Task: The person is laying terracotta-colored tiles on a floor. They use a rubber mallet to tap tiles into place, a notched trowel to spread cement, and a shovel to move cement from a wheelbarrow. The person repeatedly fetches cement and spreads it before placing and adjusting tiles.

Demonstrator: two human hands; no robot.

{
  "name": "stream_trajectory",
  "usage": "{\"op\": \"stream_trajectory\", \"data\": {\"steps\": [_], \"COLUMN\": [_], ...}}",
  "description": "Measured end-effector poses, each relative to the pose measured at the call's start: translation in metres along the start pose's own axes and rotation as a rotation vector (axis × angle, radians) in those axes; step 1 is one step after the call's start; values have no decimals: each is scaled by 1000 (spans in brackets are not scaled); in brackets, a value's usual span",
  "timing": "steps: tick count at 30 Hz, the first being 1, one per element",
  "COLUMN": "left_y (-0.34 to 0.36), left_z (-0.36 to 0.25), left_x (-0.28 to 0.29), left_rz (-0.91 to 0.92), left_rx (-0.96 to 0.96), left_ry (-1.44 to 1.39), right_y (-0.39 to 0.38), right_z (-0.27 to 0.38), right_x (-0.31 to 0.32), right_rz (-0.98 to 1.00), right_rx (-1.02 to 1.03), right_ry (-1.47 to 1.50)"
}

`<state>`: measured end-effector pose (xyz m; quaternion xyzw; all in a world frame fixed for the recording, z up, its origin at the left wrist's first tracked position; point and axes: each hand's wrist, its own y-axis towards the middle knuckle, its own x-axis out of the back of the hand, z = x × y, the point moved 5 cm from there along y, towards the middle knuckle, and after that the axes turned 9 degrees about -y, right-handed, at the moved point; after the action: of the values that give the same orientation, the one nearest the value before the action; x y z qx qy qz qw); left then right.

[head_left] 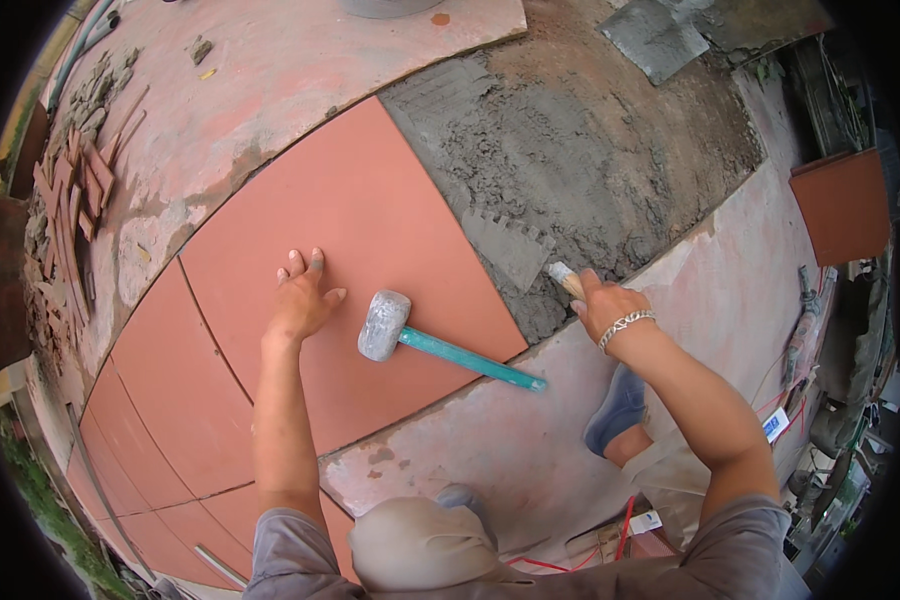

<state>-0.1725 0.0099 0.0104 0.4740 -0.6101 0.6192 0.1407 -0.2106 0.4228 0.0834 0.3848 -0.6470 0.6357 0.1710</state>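
My right hand (610, 308) is closed round the pale handle of a notched trowel (510, 248). The trowel's grey, toothed blade lies over the wet mortar (560, 160), beside the edge of a large terracotta tile (340, 190). On that tile my left hand (305, 295) rests with its fingers spread, holding nothing. Just right of the left hand lies a mallet (385, 325) with a grey-white head. Its teal handle reaches across the tile's near edge onto the pinkish floor.
More laid tiles (170, 400) run to the lower left. Broken tile strips (75, 205) are heaped at far left. A grey slab (655, 40) lies beyond the mortar, and a square tile (842, 205) stands at right. My shoe (615, 410) is on the near floor (410, 425).
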Motion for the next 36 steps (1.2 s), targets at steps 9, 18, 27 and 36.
{"op": "stream_trajectory", "data": {"steps": [9, 18, 27, 36], "left_y": [2, 0, -1, -3], "left_z": [1, -2, -2, -7], "left_x": [-4, -1, 0, 4], "left_rz": [-43, -51, -70, -43], "left_rx": [-30, -51, -48, -22], "left_ry": [2, 10, -24, -16], "right_y": [-74, -115, -121, -122], "right_z": [-43, -83, -96, -47], "right_x": [-64, -87, -78, -80], "right_rz": [73, 24, 25, 234], "right_rx": [-36, -58, -164, -14], "right_ry": [-88, -166, 341, 218]}}
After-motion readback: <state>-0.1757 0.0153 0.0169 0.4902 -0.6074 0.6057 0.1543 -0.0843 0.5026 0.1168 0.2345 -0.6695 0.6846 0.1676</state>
